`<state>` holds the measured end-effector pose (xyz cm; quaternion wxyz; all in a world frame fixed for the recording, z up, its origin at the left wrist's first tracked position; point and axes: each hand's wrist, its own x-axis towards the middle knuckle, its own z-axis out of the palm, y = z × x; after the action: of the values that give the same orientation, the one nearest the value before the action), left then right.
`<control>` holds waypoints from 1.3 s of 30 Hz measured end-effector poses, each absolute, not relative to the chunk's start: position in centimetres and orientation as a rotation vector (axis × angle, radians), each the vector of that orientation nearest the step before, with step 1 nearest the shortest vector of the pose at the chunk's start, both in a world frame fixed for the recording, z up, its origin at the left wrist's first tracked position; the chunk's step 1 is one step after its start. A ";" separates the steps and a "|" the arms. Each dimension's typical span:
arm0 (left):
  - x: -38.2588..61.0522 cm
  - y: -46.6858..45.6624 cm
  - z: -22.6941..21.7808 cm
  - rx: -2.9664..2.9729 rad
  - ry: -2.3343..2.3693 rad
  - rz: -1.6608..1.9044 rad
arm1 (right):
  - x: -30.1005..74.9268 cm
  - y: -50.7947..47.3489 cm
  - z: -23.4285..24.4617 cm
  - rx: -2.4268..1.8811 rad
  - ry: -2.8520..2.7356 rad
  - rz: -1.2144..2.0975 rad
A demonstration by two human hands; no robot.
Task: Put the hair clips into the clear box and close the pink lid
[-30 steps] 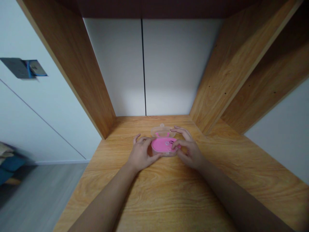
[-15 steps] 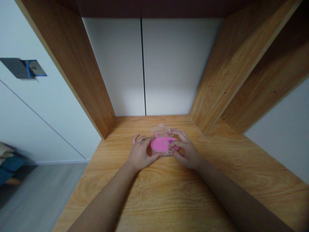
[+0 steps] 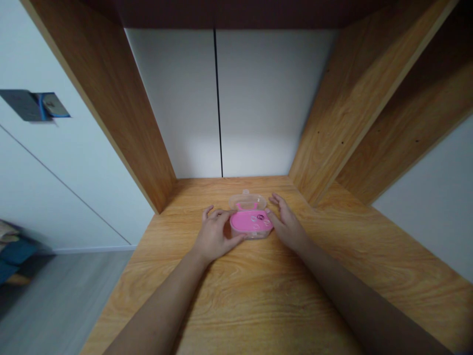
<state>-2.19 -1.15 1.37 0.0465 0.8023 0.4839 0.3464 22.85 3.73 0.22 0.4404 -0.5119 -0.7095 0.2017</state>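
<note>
- Although both hands are at the same small object, they stay apart from each other, one at each end of it.
- Object: an oval clear plastic case (image 3: 250, 224) with a bright pink oval panel on its near half. Small rings mark the panel, one of them dark. A clear, lid-like section with a pink strip lies on its far side. The case sits flat near the back of the wooden tabletop (image 3: 236, 291), about midway between the side panels.
- Left hand (image 3: 214, 236): curled around the case's left end, with the fingers over the top edge and the thumb along the near edge.
- Right hand (image 3: 288, 229): open with fingers spread, just beside the case's right end. Its fingertips are at the edge, but whether they touch it is hard to tell.
- Surroundings: warm oak-grain side panels (image 3: 111, 108) rise on the left and right, and a white back panel (image 3: 173, 98) has one dark vertical seam (image 3: 218, 98).
- Farther left: a pale wall, a grey floor (image 3: 62, 301) and a blurred blue cushion (image 3: 15, 264).
</note>
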 end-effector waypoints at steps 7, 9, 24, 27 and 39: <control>-2.2 -1.0 1.0 2.396 1.477 1.084 | 22.5 4.3 -1.1 -1.091 -1.649 0.905; -2.2 -0.9 1.0 2.359 1.481 1.097 | 22.6 4.2 -0.9 -1.071 -1.648 0.871; -1.9 -1.0 1.3 2.244 1.505 1.125 | 22.7 3.8 0.2 -0.903 -1.622 0.797; -1.9 -1.0 1.3 2.254 1.502 1.114 | 22.9 3.7 0.5 -0.916 -1.615 0.766; -2.0 -1.0 1.0 2.288 1.510 1.103 | 22.7 2.9 2.6 -0.876 -1.798 0.585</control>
<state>-2.02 -0.96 0.99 0.0931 0.7708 0.5089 0.3717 22.69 2.92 2.62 0.5045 -0.3631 -0.7449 0.2425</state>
